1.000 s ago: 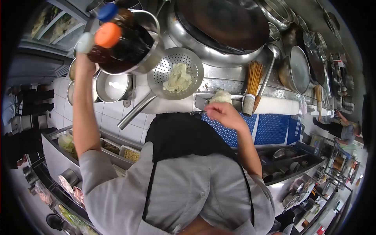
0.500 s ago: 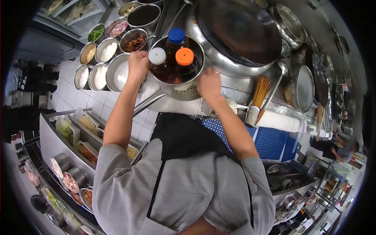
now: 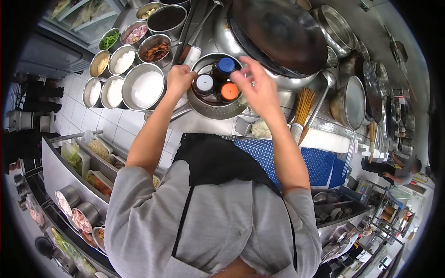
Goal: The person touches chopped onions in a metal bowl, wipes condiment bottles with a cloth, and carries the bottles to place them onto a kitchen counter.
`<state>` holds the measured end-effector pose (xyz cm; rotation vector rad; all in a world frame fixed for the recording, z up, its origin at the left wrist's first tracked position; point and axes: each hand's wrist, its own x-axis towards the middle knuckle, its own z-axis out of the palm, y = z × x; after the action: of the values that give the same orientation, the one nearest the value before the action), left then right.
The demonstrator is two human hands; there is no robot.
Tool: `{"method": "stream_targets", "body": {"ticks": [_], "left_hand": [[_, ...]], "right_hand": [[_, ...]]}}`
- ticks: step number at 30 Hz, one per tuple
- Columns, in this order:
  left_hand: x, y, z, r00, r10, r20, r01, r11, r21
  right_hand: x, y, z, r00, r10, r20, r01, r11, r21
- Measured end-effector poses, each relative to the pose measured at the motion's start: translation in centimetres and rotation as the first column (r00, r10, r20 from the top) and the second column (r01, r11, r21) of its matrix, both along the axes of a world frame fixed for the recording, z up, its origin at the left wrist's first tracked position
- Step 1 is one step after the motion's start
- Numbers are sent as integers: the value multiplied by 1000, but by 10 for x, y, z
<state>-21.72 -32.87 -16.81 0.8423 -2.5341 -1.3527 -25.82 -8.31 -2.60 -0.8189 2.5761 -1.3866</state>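
Observation:
A steel pot holds three dark bottles, with a blue cap, a white cap and an orange cap. The pot sits over the perforated strainer, whose handle points down-left. My left hand is closed on the pot's left rim. My right hand is at the pot's right side with its fingers apart, near the orange and blue caps, holding nothing. A pale crumpled cloth lies just below that hand.
Ahead stands a large dark wok. Seasoning bowls and a white-filled pot are at the left. A bamboo brush, a ladle and a steel bowl are at the right. Another person stands far right.
The pot of bottles came from the upper left to the strainer and has turned, its caps now arranged differently. My right hand moved up to it, and its fingers have spread.

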Motion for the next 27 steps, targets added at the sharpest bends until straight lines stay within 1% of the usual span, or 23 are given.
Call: {"method": "stream_targets", "body": {"ticks": [1, 2, 4, 5, 7, 8, 9, 10, 11, 13, 14, 17, 19, 21, 22, 23, 25, 27], "left_hand": [[-1, -2, -3, 1000, -26, -1, 26, 1000, -7], [1, -1, 1, 999, -44, 18, 44, 999, 14], [5, -3, 6, 996, -84, 18, 84, 996, -13], [8, -2, 10, 995, -101, 19, 102, 994, -26], [17, 4, 19, 990, -6, -141, 2, 1000, -26], [24, 9, 26, 975, 40, -217, -46, 999, -23], [32, 13, 39, 937, -92, -337, 73, 995, -69], [41, 17, 56, 867, -225, -444, 185, 974, -130], [49, 23, 71, 769, -351, -535, 286, 936, -203], [60, 40, 97, 784, -463, -414, 310, 869, -385], [62, 47, 102, 789, -507, -346, 322, 822, -469], [55, 52, 94, 827, -476, -298, 293, 818, -494], [51, 52, 94, 844, -445, -300, 299, 854, -425], [47, 47, 99, 855, -428, -293, 316, 878, -361], [46, 44, 105, 828, -431, -359, 279, 872, -402], [44, 37, 110, 799, -409, -441, 274, 900, -338], [46, 34, 154, 793, -382, -475, 287, 921, -262], [43, 30, 204, 713, -480, -511, 403, 877, -262]], "right_hand": [[6, -6, 7, 996, 65, 62, -67, 997, 30], [9, -11, 4, 995, 92, -37, -89, 994, 70], [13, -17, -10, 960, 158, -230, -123, 980, 158], [13, -18, -16, 959, 153, -240, -110, 976, 186], [13, -19, -26, 955, 146, -257, -84, 967, 239], [15, -20, -26, 945, 114, -306, -34, 966, 255], [18, -21, -25, 931, 82, -354, 17, 963, 269], [21, -22, -24, 914, 50, -403, 70, 958, 279], [26, -21, -25, 923, 49, -383, 83, 943, 323], [32, -18, -27, 936, 47, -348, 106, 907, 408], [32, -16, -34, 914, 50, -403, 124, 910, 396], [24, -11, -46, 914, 66, -401, 76, 942, 328], [14, -7, -50, 879, 50, -473, 75, 967, 242], [9, -1, -39, 861, -9, -509, 110, 980, 169], [8, 5, -29, 845, -62, -531, 124, 989, 82], [9, 12, -14, 848, -141, -511, 161, 987, -6], [16, 31, 28, 872, -278, -404, 239, 960, -144], [17, 55, 47, 842, -379, -383, 275, 914, -300]]}}
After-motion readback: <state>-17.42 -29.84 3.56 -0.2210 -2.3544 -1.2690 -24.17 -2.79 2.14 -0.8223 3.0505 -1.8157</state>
